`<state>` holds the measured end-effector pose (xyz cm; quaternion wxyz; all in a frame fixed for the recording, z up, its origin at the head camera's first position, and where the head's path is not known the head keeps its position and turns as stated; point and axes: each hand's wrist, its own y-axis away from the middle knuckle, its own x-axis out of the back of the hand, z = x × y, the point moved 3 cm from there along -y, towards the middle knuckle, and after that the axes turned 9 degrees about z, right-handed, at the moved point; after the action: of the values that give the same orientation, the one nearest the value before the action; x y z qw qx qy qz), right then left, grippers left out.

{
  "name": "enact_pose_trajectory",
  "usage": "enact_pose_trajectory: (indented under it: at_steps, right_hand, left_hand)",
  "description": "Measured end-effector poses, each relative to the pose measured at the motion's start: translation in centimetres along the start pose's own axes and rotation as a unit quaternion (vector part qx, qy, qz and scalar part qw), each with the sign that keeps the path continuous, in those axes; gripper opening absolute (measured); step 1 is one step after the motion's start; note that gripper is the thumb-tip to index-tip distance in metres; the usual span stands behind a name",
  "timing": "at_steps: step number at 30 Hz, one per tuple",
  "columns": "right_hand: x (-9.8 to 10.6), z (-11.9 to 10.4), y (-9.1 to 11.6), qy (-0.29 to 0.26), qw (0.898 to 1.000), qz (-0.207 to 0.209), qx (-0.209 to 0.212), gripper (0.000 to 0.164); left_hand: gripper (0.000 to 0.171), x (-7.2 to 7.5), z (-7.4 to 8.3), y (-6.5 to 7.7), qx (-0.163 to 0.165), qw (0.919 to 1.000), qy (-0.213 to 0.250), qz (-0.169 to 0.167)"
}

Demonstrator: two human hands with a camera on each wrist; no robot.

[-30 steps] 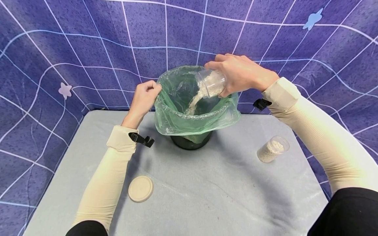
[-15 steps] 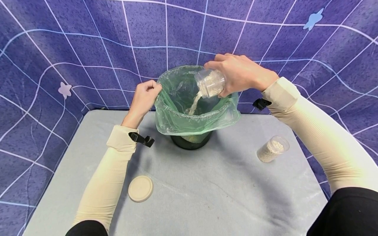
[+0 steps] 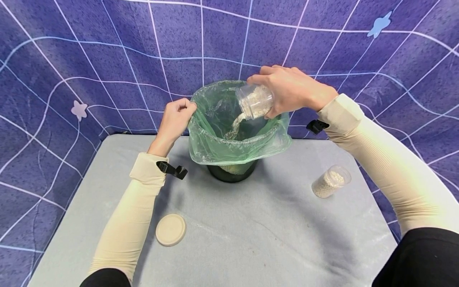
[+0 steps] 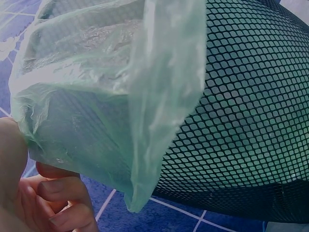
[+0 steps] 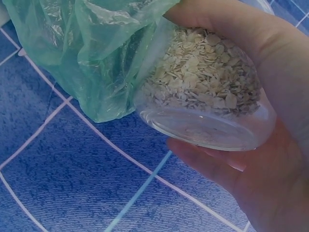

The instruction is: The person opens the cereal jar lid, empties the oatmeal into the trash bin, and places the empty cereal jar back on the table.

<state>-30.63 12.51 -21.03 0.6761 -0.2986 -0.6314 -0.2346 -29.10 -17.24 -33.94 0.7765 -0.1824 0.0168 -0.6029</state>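
Observation:
My right hand (image 3: 292, 88) grips a clear jar (image 3: 255, 101) of rolled oats, tilted mouth-down to the left over the bin. A stream of oats (image 3: 236, 123) falls from its mouth into the green bag (image 3: 234, 153). In the right wrist view, flakes (image 5: 207, 72) still fill much of the jar. The bag lines a dark mesh wastebasket (image 4: 256, 96), its edge folded out over the rim. At the rim's left side, my left hand (image 3: 176, 119) pinches the bag between thumb and fingers, the other fingers curled beneath.
A second clear jar (image 3: 330, 181) with pale flakes stands uncapped on the right of the grey table (image 3: 251, 239). One cream round lid (image 3: 171, 230) lies at the front left, beside my left forearm. A purple-blue gridded cloth (image 3: 172, 40) hangs right behind the wastebasket.
Oats keep streaming from the tilted jar, and the stream has become thinner. Both hands hold nearly the same places; the second jar and lid are unmoved.

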Motion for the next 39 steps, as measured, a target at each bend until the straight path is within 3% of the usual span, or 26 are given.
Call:
enact_pose_trajectory:
  at_steps: [39]
  right_hand:
    - [-0.03, -0.07, -0.05, 0.009, 1.000, -0.001, 0.007, 0.102]
  left_hand:
    - [0.027, -0.06, 0.01, 0.05, -0.001, 1.0000, 0.007, 0.000]
